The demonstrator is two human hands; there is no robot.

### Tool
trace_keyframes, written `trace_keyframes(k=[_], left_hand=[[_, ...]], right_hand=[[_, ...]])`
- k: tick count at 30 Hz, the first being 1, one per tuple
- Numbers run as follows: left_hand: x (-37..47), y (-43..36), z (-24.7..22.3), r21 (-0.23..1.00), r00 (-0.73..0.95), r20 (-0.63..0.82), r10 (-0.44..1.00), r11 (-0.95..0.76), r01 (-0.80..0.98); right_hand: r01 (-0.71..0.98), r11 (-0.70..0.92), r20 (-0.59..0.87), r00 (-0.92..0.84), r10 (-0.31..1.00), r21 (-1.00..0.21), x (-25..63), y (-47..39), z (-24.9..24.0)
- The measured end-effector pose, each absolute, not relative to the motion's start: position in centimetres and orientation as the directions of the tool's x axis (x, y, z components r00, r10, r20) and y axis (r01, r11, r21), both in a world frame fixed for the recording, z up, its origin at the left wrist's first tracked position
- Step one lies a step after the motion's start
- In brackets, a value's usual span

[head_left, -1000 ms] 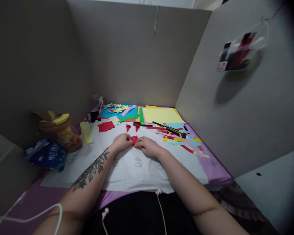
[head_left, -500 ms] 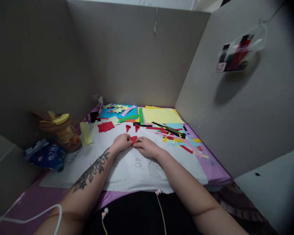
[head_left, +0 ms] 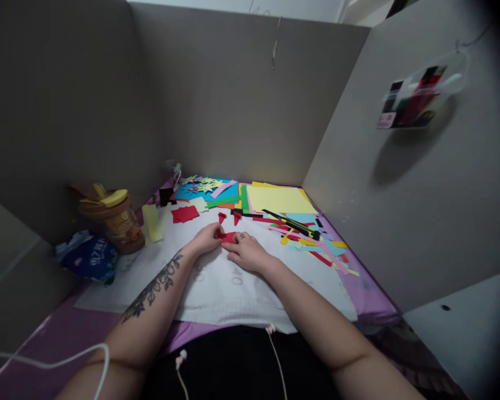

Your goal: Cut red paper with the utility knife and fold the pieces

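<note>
A small piece of red paper [head_left: 228, 238] lies between my hands on the white sheet [head_left: 208, 300]. My left hand [head_left: 209, 238] pinches its left edge with closed fingers. From the other side, my right hand [head_left: 246, 251] grips its right part, fingers pressed together on the paper; part of it is hidden under them. Just beyond stand two small folded red paper pieces [head_left: 237, 218], pointed at the bottom. A short stack of red paper squares [head_left: 185, 214] rests to the left of them.
Paper strips and a yellow-black utility knife [head_left: 291, 224] lie at the right. Behind are yellow sheets [head_left: 281, 199] and a blue sheet with paper stars [head_left: 208, 185]. A lidded cup [head_left: 119, 222] and blue packet [head_left: 87, 256] stand left. Grey panels [head_left: 241, 100] enclose the table.
The red paper shows more widely between my hands, and my left hand has shifted slightly away from the right. The whole view has moved a little with my head.
</note>
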State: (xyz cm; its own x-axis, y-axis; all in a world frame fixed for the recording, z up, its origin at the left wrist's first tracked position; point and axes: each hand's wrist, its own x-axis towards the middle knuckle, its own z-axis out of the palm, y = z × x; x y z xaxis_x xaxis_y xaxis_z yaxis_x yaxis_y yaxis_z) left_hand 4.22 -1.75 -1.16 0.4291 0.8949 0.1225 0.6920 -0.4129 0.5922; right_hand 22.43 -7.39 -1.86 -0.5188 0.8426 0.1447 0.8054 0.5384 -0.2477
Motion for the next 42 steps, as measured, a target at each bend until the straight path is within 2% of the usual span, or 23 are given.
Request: trace_keyframes(k=[7,9,13,15,19,23,26,32,39,42], left_hand=[[4.2,-1.5,-1.8,0.602,0.385,0.181,0.905,-0.412,0.684],[4.3,-1.6,-1.7,0.593,0.398,0.193,0.897,-0.43,0.681],[4.2,-2.0,-1.5,0.564,0.446,0.202,0.872,-0.475,0.675],[4.2,-2.0,-1.4,0.55,0.459,0.205,0.864,-0.49,0.676],[4.1,-2.0,-1.5,0.542,0.476,0.201,0.856,-0.502,0.674],[4.0,-1.8,-1.9,0.55,0.486,0.197,0.851,-0.506,0.664],[3.9,-1.6,-2.2,0.557,0.482,0.206,0.851,-0.507,0.657],[4.1,-1.9,-1.9,0.574,0.483,0.268,0.834,-0.541,0.615],[4.6,-3.5,-0.4,0.599,0.525,0.379,0.762,-0.634,0.489],[4.8,-3.9,-0.1,0.633,0.484,0.411,0.773,-0.624,0.458]], right_hand=[[0.816,0.516,0.159,-0.491,0.857,-0.26,21.7,-6.8,-2.2],[0.783,0.526,0.187,-0.492,0.85,-0.331,22.2,-6.7,-2.2],[0.65,0.522,0.32,-0.413,0.853,-0.552,23.5,-6.3,-2.3],[0.616,0.525,0.382,-0.361,0.851,-0.588,24.0,-6.2,-2.5],[0.632,0.592,0.428,-0.413,0.804,-0.501,24.9,-5.7,-3.0],[0.67,0.633,0.378,-0.51,0.772,-0.389,25.3,-5.2,-3.2],[0.678,0.646,0.348,-0.547,0.762,-0.35,25.3,-5.2,-3.0],[0.633,0.682,0.404,-0.552,0.729,-0.367,25.1,-5.4,-2.9],[0.566,0.71,0.552,-0.461,0.695,-0.42,24.7,-5.8,-2.7],[0.526,0.7,0.6,-0.384,0.702,-0.483,24.1,-6.3,-2.3]])
